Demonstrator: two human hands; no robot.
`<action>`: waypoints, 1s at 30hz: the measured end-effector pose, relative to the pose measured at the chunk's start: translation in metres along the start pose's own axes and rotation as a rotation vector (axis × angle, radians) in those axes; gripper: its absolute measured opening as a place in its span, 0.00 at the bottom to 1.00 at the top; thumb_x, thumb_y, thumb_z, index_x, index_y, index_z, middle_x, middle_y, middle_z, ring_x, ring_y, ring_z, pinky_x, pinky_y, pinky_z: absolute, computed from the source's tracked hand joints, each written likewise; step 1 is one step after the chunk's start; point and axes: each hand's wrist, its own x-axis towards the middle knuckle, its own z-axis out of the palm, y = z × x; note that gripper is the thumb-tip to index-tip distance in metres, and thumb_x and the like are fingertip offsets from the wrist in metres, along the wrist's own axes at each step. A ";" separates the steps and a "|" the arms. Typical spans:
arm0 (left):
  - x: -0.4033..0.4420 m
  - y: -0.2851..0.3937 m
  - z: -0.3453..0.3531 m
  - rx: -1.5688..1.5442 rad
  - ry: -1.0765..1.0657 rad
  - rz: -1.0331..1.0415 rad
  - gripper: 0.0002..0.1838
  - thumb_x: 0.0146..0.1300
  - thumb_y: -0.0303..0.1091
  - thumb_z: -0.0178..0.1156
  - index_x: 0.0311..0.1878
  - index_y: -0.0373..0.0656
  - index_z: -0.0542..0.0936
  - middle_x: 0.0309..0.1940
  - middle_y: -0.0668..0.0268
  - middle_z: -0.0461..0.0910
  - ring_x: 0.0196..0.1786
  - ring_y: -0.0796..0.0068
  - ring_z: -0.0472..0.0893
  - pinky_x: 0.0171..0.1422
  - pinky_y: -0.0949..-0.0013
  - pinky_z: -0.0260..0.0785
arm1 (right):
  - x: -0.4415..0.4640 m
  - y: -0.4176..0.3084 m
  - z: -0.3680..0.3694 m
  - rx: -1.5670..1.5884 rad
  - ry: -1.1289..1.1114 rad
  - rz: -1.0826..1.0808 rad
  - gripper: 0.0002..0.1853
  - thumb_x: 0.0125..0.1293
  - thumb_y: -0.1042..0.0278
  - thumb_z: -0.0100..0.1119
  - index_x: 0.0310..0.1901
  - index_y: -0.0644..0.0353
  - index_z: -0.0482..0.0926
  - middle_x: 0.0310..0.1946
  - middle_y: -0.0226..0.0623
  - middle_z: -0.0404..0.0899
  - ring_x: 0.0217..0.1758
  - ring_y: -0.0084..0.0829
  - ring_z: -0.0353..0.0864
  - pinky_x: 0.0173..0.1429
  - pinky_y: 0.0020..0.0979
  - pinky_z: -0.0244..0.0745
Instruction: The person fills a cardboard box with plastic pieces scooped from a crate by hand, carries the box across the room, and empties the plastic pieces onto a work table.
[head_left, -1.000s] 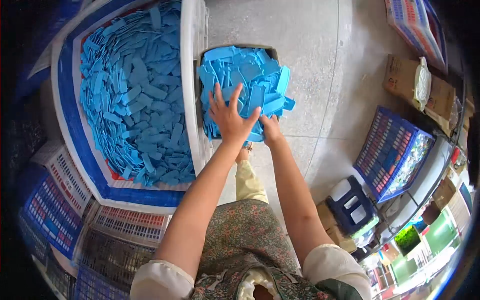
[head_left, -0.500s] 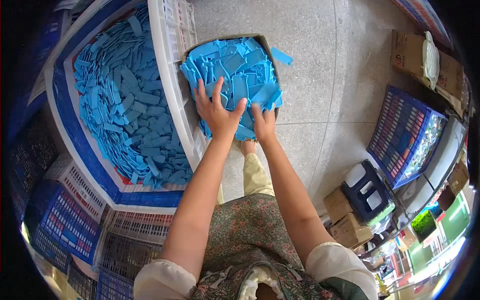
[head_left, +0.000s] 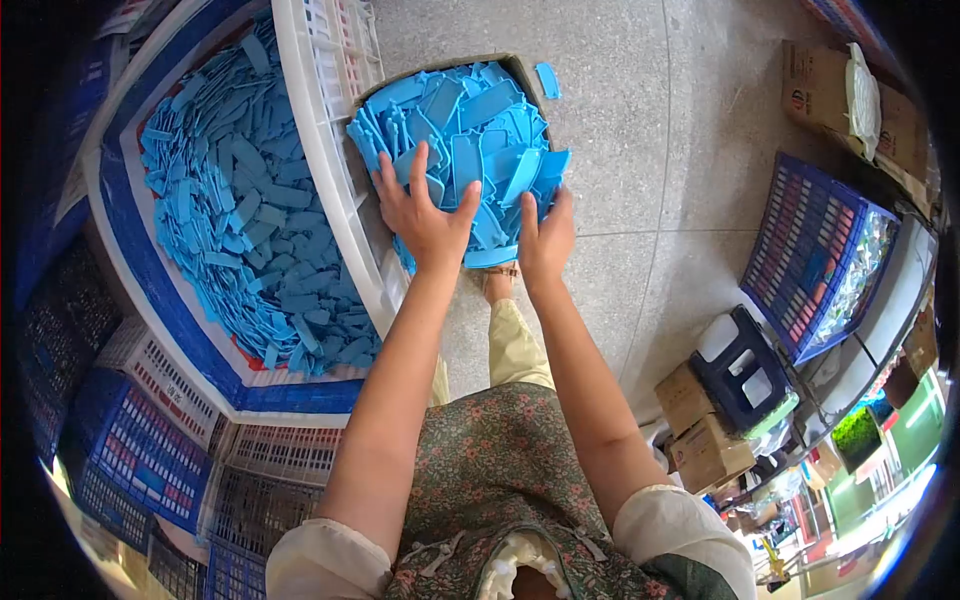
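Observation:
A box (head_left: 522,72) stands on the floor in front of me, heaped with flat blue plastic pieces (head_left: 490,105). My left hand (head_left: 428,228) lies on the near left part of the heap, its fingers spread and nothing gripped. At the near right corner, my right hand (head_left: 546,240) touches the pieces with thumb and fingers apart. Several pieces stick up beside its thumb. One loose blue piece (head_left: 547,80) lies just outside the box's far right corner. The heap and my hands hide most of the box walls.
To the left, a large white-rimmed crate (head_left: 318,150) holds many more blue pieces (head_left: 240,200). On the right are a blue basket (head_left: 800,250), a dark blue stool (head_left: 740,370) and cardboard boxes (head_left: 710,450). Stacked crates (head_left: 150,450) stand at lower left.
My right hand has shifted outward to the right, and its thumb and fingers now show more clearly at the heap's edge. My left hand stays spread on the pieces. The whole view has shifted slightly.

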 end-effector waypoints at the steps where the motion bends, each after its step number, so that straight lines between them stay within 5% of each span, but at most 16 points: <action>1: 0.000 0.001 0.001 0.005 -0.008 -0.007 0.41 0.44 0.63 0.64 0.62 0.59 0.68 0.67 0.47 0.55 0.66 0.35 0.55 0.61 0.37 0.53 | 0.002 0.003 -0.002 -0.003 0.113 -0.135 0.19 0.63 0.59 0.54 0.46 0.67 0.72 0.44 0.51 0.72 0.43 0.50 0.74 0.46 0.43 0.69; 2: 0.000 0.001 0.001 0.011 -0.016 -0.014 0.41 0.44 0.64 0.64 0.62 0.59 0.68 0.67 0.48 0.55 0.66 0.36 0.55 0.61 0.37 0.54 | 0.004 0.005 -0.003 -0.006 0.227 -0.272 0.19 0.62 0.59 0.55 0.46 0.67 0.72 0.42 0.49 0.73 0.42 0.48 0.74 0.47 0.43 0.68; 3: 0.000 0.002 0.001 0.011 -0.018 -0.014 0.41 0.44 0.64 0.64 0.62 0.59 0.68 0.67 0.48 0.55 0.66 0.36 0.55 0.61 0.37 0.54 | 0.006 0.009 -0.007 -0.128 0.250 -0.333 0.19 0.60 0.62 0.56 0.48 0.67 0.72 0.49 0.49 0.72 0.49 0.48 0.72 0.53 0.43 0.66; 7: 0.002 0.006 -0.002 0.098 -0.051 -0.012 0.40 0.45 0.64 0.62 0.62 0.57 0.68 0.66 0.46 0.55 0.66 0.39 0.56 0.64 0.42 0.53 | 0.017 0.025 0.000 -0.185 0.225 -0.361 0.20 0.61 0.64 0.54 0.53 0.67 0.71 0.60 0.50 0.66 0.61 0.50 0.65 0.63 0.44 0.59; 10: 0.003 0.004 -0.002 0.124 -0.061 0.005 0.40 0.48 0.63 0.61 0.62 0.54 0.68 0.65 0.44 0.56 0.66 0.42 0.58 0.67 0.45 0.51 | 0.018 0.027 0.017 -0.013 0.143 -0.317 0.24 0.63 0.68 0.46 0.61 0.64 0.65 0.67 0.47 0.57 0.71 0.50 0.51 0.72 0.46 0.44; 19: 0.007 0.000 -0.015 0.054 -0.122 -0.019 0.39 0.50 0.63 0.60 0.64 0.56 0.66 0.66 0.44 0.54 0.67 0.40 0.55 0.66 0.43 0.51 | 0.008 0.012 0.041 0.170 0.196 -0.343 0.26 0.61 0.76 0.40 0.63 0.67 0.59 0.68 0.52 0.51 0.72 0.51 0.49 0.73 0.48 0.39; 23: 0.019 0.003 -0.016 0.031 -0.103 0.030 0.40 0.49 0.63 0.60 0.65 0.56 0.65 0.66 0.44 0.54 0.68 0.38 0.53 0.66 0.41 0.49 | 0.004 0.008 0.028 -0.193 0.145 -0.321 0.26 0.59 0.79 0.42 0.61 0.66 0.60 0.68 0.52 0.52 0.71 0.51 0.51 0.73 0.48 0.42; 28: 0.038 0.002 0.000 0.181 -0.177 0.071 0.39 0.47 0.64 0.61 0.64 0.62 0.67 0.66 0.51 0.58 0.68 0.39 0.52 0.64 0.39 0.51 | 0.008 0.019 0.012 0.413 0.210 -0.266 0.22 0.55 0.83 0.50 0.54 0.64 0.66 0.66 0.49 0.57 0.68 0.46 0.58 0.68 0.45 0.56; 30: 0.036 0.004 0.005 0.257 -0.214 0.075 0.39 0.45 0.63 0.63 0.63 0.65 0.68 0.65 0.59 0.59 0.69 0.41 0.51 0.62 0.38 0.52 | 0.016 0.017 0.004 0.514 0.209 -0.261 0.22 0.58 0.75 0.50 0.56 0.61 0.68 0.67 0.49 0.56 0.68 0.46 0.58 0.67 0.41 0.58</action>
